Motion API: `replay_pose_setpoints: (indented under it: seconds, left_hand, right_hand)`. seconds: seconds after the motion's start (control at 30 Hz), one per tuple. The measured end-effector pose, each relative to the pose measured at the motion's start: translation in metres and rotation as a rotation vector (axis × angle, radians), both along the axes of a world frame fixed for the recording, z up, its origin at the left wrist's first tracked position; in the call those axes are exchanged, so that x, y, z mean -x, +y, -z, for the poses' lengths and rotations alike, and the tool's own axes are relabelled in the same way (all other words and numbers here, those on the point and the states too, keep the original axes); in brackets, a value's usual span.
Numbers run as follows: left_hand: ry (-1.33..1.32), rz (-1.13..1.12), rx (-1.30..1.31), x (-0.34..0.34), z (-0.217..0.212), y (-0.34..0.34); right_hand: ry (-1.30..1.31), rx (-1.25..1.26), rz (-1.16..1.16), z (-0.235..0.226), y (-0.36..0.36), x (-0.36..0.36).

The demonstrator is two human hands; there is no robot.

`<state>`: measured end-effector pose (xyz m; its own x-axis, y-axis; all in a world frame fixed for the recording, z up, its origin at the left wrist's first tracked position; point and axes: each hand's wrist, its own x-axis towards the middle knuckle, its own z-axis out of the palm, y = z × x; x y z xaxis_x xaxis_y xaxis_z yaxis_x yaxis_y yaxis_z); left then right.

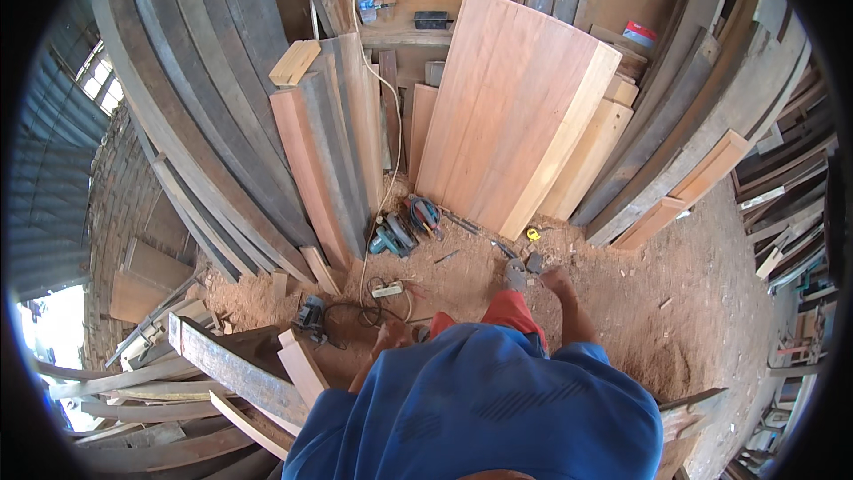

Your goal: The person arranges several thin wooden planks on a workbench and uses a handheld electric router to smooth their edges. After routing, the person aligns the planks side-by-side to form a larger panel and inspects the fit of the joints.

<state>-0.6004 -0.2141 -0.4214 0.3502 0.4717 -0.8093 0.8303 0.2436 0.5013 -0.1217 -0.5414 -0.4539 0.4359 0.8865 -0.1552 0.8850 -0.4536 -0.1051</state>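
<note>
My right hand [555, 279] hangs low over the floor, beside my shoe [515, 275] and a small dark block [534, 262]; whether it touches the block I cannot tell. My left hand [389, 335] is down near a looped dark cable [355, 313] and a white power strip [387, 291]. The fingers of both hands are too small and partly hidden to make out. In front of me a wide panel of joined reddish boards [506, 98] leans upright. At its foot lie a teal circular saw [391, 236] and a yellow tape measure [533, 234].
Long dark planks [204, 107] lean at the left, and more planks [675, 124] at the right. A router-like power tool [311, 316] sits on the sawdust-covered floor [622, 284]. A pale cord [396, 124] hangs down. Stacked timber [235, 369] juts in at the lower left.
</note>
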Motion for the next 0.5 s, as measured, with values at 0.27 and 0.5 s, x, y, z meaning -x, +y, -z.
replay_pose_setpoints:
  seconds: [0.27, 0.5]
  left_hand:
    - [-0.024, 0.147, 0.104, -0.08, 0.045, -0.038]
    - [0.01, -0.045, 0.139, -0.124, 0.01, -0.038]
  right_hand:
    - [0.017, -0.51, 0.525, -0.061, 0.057, -0.254]
    - [0.194, -0.821, 0.747, -0.2, 0.175, -0.425]
